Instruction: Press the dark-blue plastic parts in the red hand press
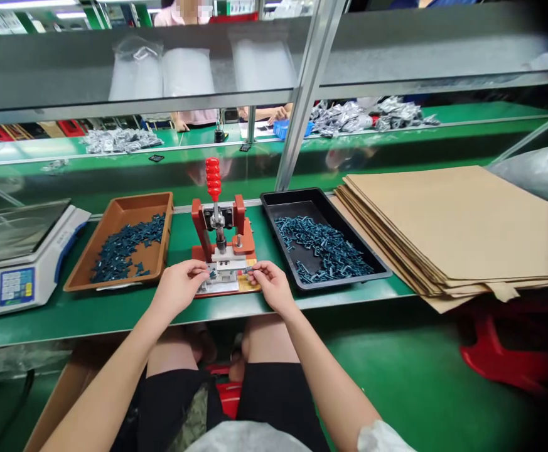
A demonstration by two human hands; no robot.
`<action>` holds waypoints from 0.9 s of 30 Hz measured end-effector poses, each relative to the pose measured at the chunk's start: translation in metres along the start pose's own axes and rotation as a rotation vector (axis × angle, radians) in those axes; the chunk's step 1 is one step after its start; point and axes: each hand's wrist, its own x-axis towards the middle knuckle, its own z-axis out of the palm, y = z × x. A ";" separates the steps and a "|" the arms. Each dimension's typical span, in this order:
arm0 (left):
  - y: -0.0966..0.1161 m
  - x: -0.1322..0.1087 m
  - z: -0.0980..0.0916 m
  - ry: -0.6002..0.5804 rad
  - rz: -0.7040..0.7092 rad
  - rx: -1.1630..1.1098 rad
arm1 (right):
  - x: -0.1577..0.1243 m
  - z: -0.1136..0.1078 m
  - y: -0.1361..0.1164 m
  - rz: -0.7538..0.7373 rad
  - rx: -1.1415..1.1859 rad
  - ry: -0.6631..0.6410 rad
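Note:
In front of me stands a small hand press with a red ribbed handle pointing up. My left hand is at the left side of the press's metal fixture, its fingers pinched on a small dark part. On the fixture's right side my right hand pinches another small dark blue part. The fingertips hide most of both parts. Left of the press, a brown tray holds many small blue pieces. A black tray to the right holds thin blue pin-like pieces.
A weighing scale occupies the left end of the green bench. Flat cardboard sheets are stacked at right. Across the bench, a person's hands are near a blue tray. A metal post rises behind the press.

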 end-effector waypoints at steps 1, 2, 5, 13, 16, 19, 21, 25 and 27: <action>-0.001 0.005 0.007 -0.010 0.021 0.049 | 0.000 0.000 0.000 -0.001 -0.012 -0.002; -0.001 0.010 0.014 -0.009 0.050 0.107 | -0.001 0.001 0.000 -0.001 -0.023 -0.002; -0.004 0.021 0.036 0.026 0.155 0.291 | -0.001 0.001 0.000 -0.008 -0.042 0.004; -0.002 0.028 0.051 0.030 0.188 0.402 | 0.000 0.001 0.003 -0.012 -0.056 0.007; 0.000 0.029 0.050 0.019 0.189 0.431 | 0.000 0.002 0.005 -0.029 -0.077 0.000; -0.001 0.030 0.052 0.036 0.209 0.487 | -0.001 0.004 0.007 -0.056 -0.146 -0.006; -0.003 0.030 0.053 0.041 0.234 0.516 | -0.002 0.004 0.008 -0.066 -0.189 -0.002; -0.008 0.028 0.055 0.042 0.242 0.527 | -0.003 0.004 0.012 -0.074 -0.219 0.018; -0.010 0.028 0.054 0.043 0.248 0.507 | -0.003 0.004 0.014 -0.081 -0.227 0.021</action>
